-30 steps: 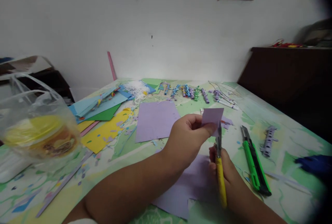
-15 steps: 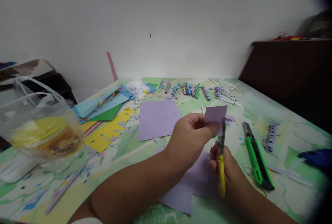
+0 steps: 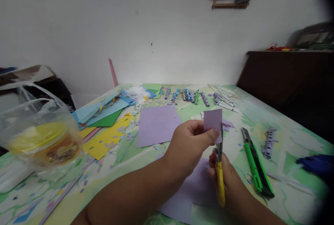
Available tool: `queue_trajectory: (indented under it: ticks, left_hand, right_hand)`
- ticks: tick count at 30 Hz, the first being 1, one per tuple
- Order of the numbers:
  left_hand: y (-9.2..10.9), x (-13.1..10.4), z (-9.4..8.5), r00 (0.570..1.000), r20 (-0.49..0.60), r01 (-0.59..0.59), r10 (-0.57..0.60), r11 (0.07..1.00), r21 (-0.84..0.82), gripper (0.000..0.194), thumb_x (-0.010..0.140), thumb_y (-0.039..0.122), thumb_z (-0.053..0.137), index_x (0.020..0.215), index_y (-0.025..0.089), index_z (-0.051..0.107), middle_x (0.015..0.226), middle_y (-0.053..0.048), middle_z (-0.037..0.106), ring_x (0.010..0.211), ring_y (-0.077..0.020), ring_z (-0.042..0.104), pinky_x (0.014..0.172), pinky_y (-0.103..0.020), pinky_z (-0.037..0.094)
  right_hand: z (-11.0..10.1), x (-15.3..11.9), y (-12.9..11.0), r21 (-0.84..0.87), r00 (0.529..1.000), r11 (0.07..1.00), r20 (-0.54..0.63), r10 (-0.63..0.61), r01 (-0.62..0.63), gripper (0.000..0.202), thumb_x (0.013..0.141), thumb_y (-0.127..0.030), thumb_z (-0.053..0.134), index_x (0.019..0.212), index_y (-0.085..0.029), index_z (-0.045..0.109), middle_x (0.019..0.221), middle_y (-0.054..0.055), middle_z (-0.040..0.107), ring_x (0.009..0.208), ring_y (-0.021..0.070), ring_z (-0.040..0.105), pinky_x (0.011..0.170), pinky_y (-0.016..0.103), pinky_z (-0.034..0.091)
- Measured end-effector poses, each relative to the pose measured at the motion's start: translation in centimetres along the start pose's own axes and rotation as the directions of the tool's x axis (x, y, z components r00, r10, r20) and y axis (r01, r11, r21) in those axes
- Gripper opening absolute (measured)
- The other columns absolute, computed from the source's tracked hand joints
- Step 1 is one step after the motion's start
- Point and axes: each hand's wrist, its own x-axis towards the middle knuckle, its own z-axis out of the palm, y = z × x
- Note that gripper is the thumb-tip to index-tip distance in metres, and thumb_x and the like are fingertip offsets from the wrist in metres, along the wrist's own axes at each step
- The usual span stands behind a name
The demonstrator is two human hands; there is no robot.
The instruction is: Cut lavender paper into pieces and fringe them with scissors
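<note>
Head view showed our left hand (image 3: 184,148) pinching a small rectangular piece of light purple paper (image 3: 212,119) upright, its grip closed with the thumb on the paper's near face. Our right hand (image 3: 229,174) had its grip clamped on metal scissors with yellow handles (image 3: 220,183), the blades pointing up at the piece's right edge. We took the step in hand to be trimming along that side, though we could not tell how far apart the blades stood or whether they had bitten in.

As we judged it, another cut called for a steady left pinch, the paper held flat to the blades, and our thumb clear of their line.

Under both grips, a larger light purple paper sheet with a stepped edge (image 3: 197,186) lay on the green-and-white patterned tabletop (image 3: 292,186). Beyond the left grip and to its left lay a flat purple paper square (image 3: 159,122). To the right of the right grip was a green-and-black box cutter with its blade out (image 3: 257,166), and past it a purple paper tube with cut holes (image 3: 269,143).
</note>
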Motion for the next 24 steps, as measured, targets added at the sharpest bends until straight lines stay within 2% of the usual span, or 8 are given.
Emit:
queue_trajectory:
  ticks: [4, 11, 15, 20, 24]
  left_hand:
    - [0.2, 0.0, 0.1, 1.000, 0.008, 0.014, -0.014, 1.000, 0.004, 0.005, 0.064, 0.016, 0.068, 0.063, 0.012, 0.064, 0.058, 0.001, 0.060, 0.056, -0.0069, 0.052, 0.059, -0.021, 0.041]
    - [-0.1, -0.2, 0.0, 0.999, -0.025, 0.049, -0.047, 0.993, 0.107, 0.007, 0.063, 0.017, 0.067, 0.061, 0.012, 0.062, 0.058, 0.001, 0.058, 0.057, -0.0080, 0.052, 0.060, -0.022, 0.040]
    - [0.0, -0.4, 0.2, 0.996, 0.011, 0.082, -0.084, 0.990, 0.111, 0.006, 0.064, 0.016, 0.066, 0.063, 0.012, 0.063, 0.061, 0.000, 0.060, 0.058, -0.0084, 0.052, 0.060, -0.022, 0.041]
    - [0.1, -0.7, 0.3, 0.996, 0.031, 0.083, -0.088, 0.987, 0.134, 0.006, 0.064, 0.018, 0.066, 0.065, 0.013, 0.063, 0.060, 0.000, 0.060, 0.056, -0.0093, 0.053, 0.059, -0.023, 0.042]
    - [0.3, -0.9, 0.3, 0.996, 0.033, 0.080, -0.086, 0.984, 0.157, 0.007, 0.064, 0.019, 0.066, 0.063, 0.013, 0.062, 0.058, 0.000, 0.060, 0.056, -0.0093, 0.053, 0.058, -0.022, 0.041]
  right_hand:
    - [0.0, 0.0, -0.3, -0.027, 1.000, 1.000, 0.014, 0.001, -0.001, 0.014, 0.072, -0.028, 0.049, 0.082, -0.025, 0.041, 0.062, -0.003, 0.052, 0.052, 0.0141, 0.049, 0.046, 0.026, 0.039]
    - [-0.6, 0.1, -1.2, -0.126, 0.993, 0.986, -0.036, -0.111, 0.106, 0.022, 0.073, -0.038, 0.046, 0.088, -0.022, 0.042, 0.069, -0.001, 0.049, 0.060, 0.0176, 0.048, 0.052, 0.031, 0.041]
    - [-0.8, 0.0, -1.3, -0.137, 0.983, 0.975, -0.040, -0.179, 0.172, 0.021, 0.074, -0.037, 0.045, 0.088, -0.022, 0.042, 0.070, -0.001, 0.048, 0.060, 0.0171, 0.047, 0.052, 0.031, 0.041]
    - [-0.8, 0.0, -1.5, -0.105, 0.987, 0.982, -0.016, -0.159, 0.157, 0.016, 0.072, -0.031, 0.045, 0.085, -0.023, 0.040, 0.066, -0.003, 0.044, 0.055, 0.0148, 0.044, 0.050, 0.029, 0.039]
    - [-0.7, 0.2, -1.5, -0.081, 0.988, 0.986, -0.021, -0.151, 0.149, 0.018, 0.070, -0.034, 0.045, 0.084, -0.023, 0.041, 0.067, -0.003, 0.045, 0.056, 0.0151, 0.046, 0.049, 0.029, 0.039]
